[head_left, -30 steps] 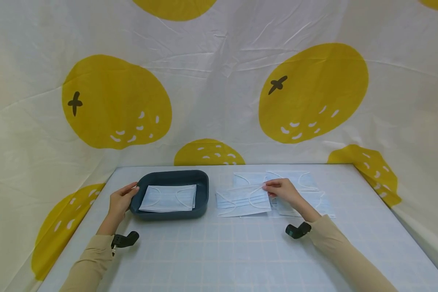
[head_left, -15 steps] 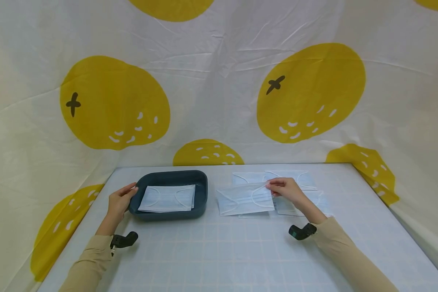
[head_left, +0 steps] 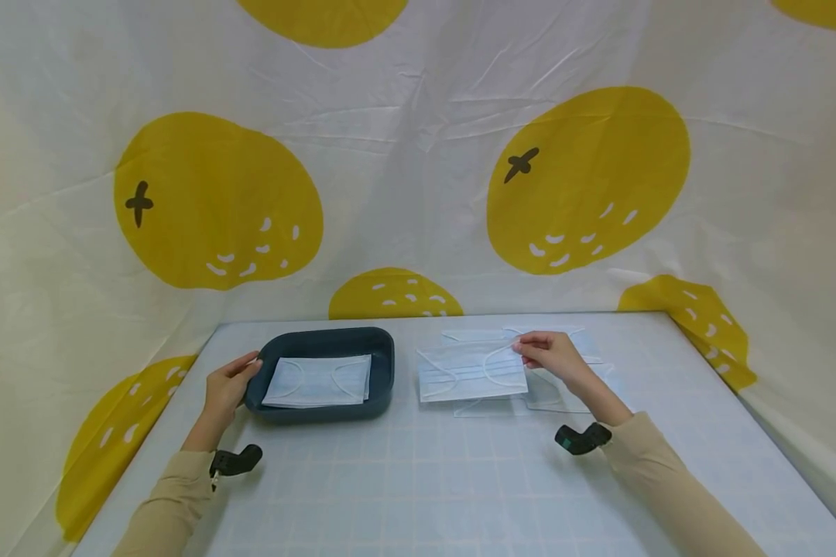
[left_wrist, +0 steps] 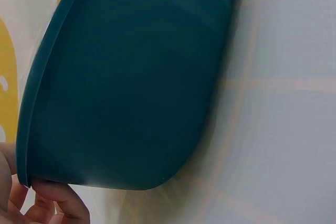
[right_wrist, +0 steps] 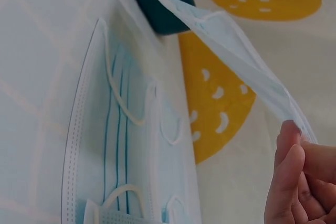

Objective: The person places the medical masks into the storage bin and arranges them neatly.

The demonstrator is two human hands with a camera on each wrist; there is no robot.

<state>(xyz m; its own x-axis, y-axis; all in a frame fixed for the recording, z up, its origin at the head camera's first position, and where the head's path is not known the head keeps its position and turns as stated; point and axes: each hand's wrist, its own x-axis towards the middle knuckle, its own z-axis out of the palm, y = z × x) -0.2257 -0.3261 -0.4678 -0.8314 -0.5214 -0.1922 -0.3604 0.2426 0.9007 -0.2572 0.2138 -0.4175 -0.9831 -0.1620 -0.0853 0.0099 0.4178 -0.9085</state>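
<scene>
My right hand (head_left: 553,358) pinches a pale blue face mask (head_left: 470,373) by its right edge. In the right wrist view that mask (right_wrist: 231,51) hangs in the air, clear of the masks (right_wrist: 118,145) lying flat on the table. On the left, my left hand (head_left: 226,391) grips the left rim of a dark teal tray (head_left: 323,414), thumb and fingers on either side of the rim in the left wrist view. Inside the tray lies a small stack of face masks (head_left: 316,381), ear loops on top.
Several face masks (head_left: 491,408) lie overlapping on the table below and behind the held one. A pale checked cloth covers the table (head_left: 404,480). Behind it hangs a white curtain (head_left: 404,186) with yellow fruit shapes.
My right hand has lifted the mask off the others and drawn slightly right and up with it. The left hand and tray have stayed in place.
</scene>
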